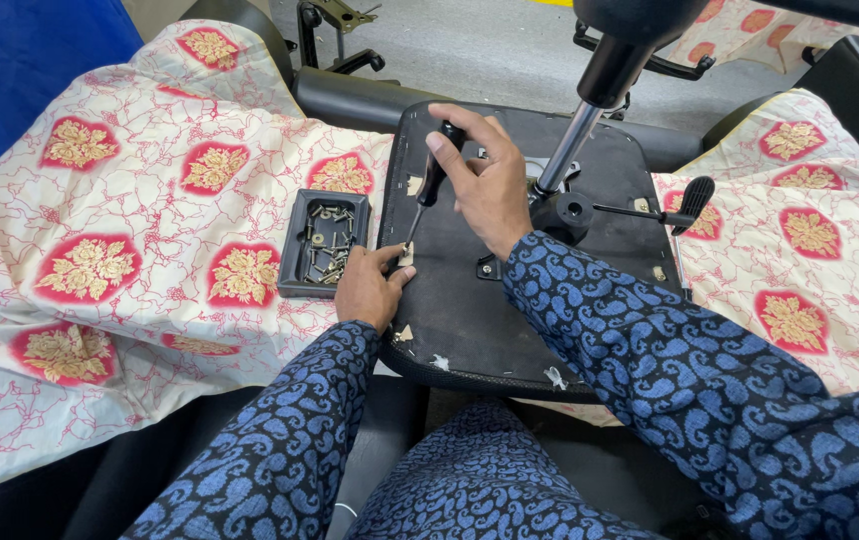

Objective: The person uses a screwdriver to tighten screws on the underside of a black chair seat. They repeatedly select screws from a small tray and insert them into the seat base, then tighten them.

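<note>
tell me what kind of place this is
Probably a chair assembly or repair workshop: an upturned black office chair seat with its chrome gas cylinder, a small black tray of loose screws, and more black chair parts on the grey floor behind.

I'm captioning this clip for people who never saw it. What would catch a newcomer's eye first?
At centre, the right hand holds a black-handled screwdriver tip-down on the black underside of a chair seat, while the left hand steadies the spot beside the tip. Left of the seat, a small black tray of screws lies on red-and-cream patterned cloth.
</note>
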